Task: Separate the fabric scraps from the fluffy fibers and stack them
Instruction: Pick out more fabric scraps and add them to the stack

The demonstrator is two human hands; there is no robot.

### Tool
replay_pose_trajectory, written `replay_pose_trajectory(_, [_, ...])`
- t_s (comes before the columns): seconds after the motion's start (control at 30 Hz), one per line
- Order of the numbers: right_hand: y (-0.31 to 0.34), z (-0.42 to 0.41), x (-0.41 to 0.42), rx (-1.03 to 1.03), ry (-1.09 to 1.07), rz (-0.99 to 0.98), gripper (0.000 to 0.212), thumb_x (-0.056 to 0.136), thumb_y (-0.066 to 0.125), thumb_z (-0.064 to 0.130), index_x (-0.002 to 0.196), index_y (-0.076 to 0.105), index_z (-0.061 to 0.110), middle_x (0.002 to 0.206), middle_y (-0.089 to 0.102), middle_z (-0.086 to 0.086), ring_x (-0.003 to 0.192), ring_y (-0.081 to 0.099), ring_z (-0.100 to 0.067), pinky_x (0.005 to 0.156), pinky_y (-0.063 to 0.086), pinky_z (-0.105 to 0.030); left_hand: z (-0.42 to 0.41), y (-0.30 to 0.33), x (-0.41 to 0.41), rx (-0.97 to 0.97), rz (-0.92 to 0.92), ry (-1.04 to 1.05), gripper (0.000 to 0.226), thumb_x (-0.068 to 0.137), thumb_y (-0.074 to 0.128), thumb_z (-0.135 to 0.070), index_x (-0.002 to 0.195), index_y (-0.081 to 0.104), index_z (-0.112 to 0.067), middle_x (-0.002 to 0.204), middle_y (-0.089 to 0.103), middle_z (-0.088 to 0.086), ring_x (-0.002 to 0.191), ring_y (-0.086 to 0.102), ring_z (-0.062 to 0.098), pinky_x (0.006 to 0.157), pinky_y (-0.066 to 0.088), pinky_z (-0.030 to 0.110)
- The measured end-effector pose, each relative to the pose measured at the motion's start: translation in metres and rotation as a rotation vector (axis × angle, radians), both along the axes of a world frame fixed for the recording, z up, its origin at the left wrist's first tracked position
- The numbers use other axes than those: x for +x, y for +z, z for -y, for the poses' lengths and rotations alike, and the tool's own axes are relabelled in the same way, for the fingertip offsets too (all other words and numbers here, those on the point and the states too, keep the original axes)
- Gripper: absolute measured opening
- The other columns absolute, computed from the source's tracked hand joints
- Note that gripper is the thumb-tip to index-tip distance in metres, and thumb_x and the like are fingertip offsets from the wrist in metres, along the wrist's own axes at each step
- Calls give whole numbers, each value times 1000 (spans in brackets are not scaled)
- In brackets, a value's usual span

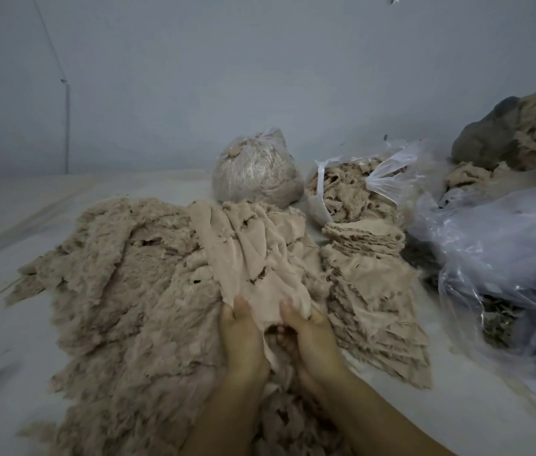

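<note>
Both our hands grasp one fabric scrap.

At nine o'clock lies the fluffy fibers heap (pixel 122 284); our left hand (pixel 242 337) and right hand (pixel 309 337) each keep a clenched grip on the fabric scrap (pixel 260 255); the scrap stack (pixel 375 291) sits at three o'clock.

A knotted clear plastic bag (pixel 257 172), packed full of beige stuff, stands at the back near the pale grey wall (pixel 260 67). Just to its right an open plastic bag (pixel 358 189) leans, its mouth gaping and its clear film spread out to the right. A large crumpled sheet of clear plastic (pixel 496 245) fills the right side, with something dark inside its lower folds. Behind it sits a dark grey bundle (pixel 490 133). A thin pipe (pixel 67 126) runs up the wall at left, and a wire slants above it.
</note>
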State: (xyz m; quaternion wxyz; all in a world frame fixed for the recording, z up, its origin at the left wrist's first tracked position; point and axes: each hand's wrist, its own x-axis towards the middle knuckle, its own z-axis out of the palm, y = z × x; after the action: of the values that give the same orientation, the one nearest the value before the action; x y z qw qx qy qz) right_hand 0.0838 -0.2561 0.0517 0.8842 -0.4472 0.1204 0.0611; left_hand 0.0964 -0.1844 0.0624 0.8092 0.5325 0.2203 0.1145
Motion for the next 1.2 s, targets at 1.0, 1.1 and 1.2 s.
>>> replay_pose_trajectory(1.0, [-13,33,-12,116,319,37,31,83,50,-14,105,70,-5,113,65,-30,105,64,-41,96,48,-49,-2,7,33,-44,-251,-508,33,85,66,-20,106,65,6,88,70,21,81,67,33,84,54,44])
replay_pose_trajectory(1.1, [-6,31,-7,115,155,56,32,84,63,10,113,67,-3,114,65,-28,108,63,-40,99,47,-49,9,4,35,61,-187,-452,24,88,64,-20,92,69,3,83,72,21,78,70,33,77,56,40])
replay_pose_trajectory(1.2, [-4,23,4,83,-181,21,28,90,59,10,112,63,-7,104,69,-26,99,66,-40,92,51,-50,18,-1,29,-46,-119,-414,30,93,57,-24,84,72,0,84,72,21,77,71,31,70,57,37])
